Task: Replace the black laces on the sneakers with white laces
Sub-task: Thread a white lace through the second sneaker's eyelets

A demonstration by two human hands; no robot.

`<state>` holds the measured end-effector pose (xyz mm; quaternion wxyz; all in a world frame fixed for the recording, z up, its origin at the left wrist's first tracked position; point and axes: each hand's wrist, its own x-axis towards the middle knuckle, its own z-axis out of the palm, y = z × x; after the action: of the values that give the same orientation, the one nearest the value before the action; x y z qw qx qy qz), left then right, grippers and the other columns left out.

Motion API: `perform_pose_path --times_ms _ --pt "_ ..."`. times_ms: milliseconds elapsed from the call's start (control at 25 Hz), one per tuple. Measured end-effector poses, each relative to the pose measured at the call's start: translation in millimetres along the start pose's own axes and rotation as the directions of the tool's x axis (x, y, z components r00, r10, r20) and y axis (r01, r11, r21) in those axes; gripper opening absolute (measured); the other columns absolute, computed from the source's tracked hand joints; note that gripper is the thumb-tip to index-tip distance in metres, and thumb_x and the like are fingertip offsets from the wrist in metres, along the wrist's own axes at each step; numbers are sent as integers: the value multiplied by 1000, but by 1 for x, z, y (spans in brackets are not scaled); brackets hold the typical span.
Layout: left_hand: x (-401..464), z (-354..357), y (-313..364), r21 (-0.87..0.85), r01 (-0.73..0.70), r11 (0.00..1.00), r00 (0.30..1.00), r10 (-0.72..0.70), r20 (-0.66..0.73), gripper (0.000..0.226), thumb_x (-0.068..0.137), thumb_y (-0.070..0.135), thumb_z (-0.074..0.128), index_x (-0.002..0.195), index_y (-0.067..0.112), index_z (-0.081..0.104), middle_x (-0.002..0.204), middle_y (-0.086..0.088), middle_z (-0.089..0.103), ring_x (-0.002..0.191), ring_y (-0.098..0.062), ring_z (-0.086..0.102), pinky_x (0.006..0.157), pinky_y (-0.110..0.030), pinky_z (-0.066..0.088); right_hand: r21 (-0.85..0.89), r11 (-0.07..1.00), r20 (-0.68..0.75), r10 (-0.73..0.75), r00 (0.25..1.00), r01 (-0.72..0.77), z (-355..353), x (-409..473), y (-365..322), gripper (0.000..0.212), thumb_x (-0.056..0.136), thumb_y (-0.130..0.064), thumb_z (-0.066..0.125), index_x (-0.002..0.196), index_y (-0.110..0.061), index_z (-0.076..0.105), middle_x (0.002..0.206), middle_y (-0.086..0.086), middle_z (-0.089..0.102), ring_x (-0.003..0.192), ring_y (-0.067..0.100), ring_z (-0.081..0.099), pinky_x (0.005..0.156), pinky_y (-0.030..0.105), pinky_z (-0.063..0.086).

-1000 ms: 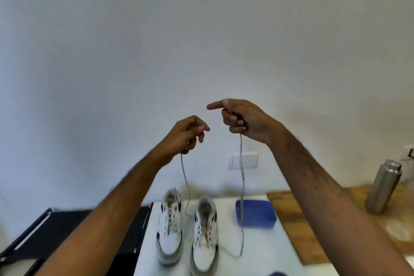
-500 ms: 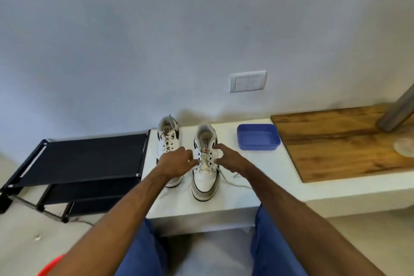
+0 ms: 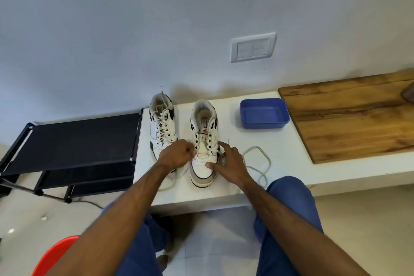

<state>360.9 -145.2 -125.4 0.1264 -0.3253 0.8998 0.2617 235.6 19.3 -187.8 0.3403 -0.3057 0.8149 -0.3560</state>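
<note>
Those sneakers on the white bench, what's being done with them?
A person is lacing them with white laces. The left sneaker is already laced. Both hands work at the right sneaker, whose upper eyelets are still bare: the left hand grips at its lower eyelets, and the right hand rests against its side by the white lace trailing loose over the bench. A blue tray sits nearby.

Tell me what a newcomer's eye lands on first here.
Two hands meet at the right sneaker at the middle of the white bench: the left hand curls at its lower eyelets, the right hand rests on its toe side. A white lace loops loose beside it, and a blue tray sits farther right.
</note>
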Motion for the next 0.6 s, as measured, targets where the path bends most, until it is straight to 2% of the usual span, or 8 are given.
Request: perform_pose_path --times_ms 80,160,200,280,320,400,520,600 --pt "-5 8 -2 -66 39 997 992 -46 -115 32 101 30 56 76 11 66 85 -2 65 81 -20 61 70 -32 46 -11 1000 -30 13 999 -14 5 0 4 89 73 -54 83 148 -38 38 132 7 51 127 26 45 102 40 41" --pt "-10 14 -5 -309 99 946 978 -150 -144 35 101 22 57 69 11 65 76 -2 68 70 -16 61 58 -27 45 -39 999 -41 6 999 -7 6 2 5 90 72 -55 83 147 -36 39 132 7 51 128 29 45 102 42 41" --pt "-13 13 -10 -496 134 858 972 -212 -103 37 101 16 55 66 9 63 73 -2 69 58 -14 58 48 -23 42 -43 999 -41 6 999 -7 5 2 4 90 71 -56 84 147 -36 39 132 7 51 127 29 45 102 43 42" --pt "-20 7 -21 -823 202 532 961 -268 62 38 103 11 48 66 7 56 79 -9 73 42 -13 47 35 -21 29 -46 999 -45 25 999 -27 4 1 2 90 71 -56 84 147 -36 39 133 7 50 125 29 46 102 44 43" --pt "-23 3 -26 -904 215 369 959 -255 125 37 103 13 45 68 8 53 85 -11 75 41 -14 46 35 -19 25 -59 998 -47 29 998 -32 4 0 1 90 72 -56 83 147 -35 38 134 7 50 125 29 46 102 45 44" --pt "-28 -1 -29 -970 166 179 971 -203 129 35 104 14 40 71 9 48 100 -14 76 43 -14 48 36 -18 25 -99 994 -55 30 998 -35 5 0 0 91 72 -59 82 148 -35 38 135 7 50 126 30 47 102 46 44" --pt "-26 6 -12 -991 87 98 969 -238 62 33 104 16 40 71 13 43 103 -11 76 40 -9 37 36 -17 19 -134 990 -59 40 997 -48 5 -2 -2 90 74 -61 80 149 -35 37 136 7 49 128 30 45 104 46 41" --pt "-23 12 -1 -971 114 212 951 -305 45 29 104 23 46 76 15 44 84 -8 68 43 -9 30 39 -18 19 -146 988 -50 38 998 -45 5 -2 -3 90 75 -60 79 150 -34 35 139 8 47 131 31 43 105 46 40"
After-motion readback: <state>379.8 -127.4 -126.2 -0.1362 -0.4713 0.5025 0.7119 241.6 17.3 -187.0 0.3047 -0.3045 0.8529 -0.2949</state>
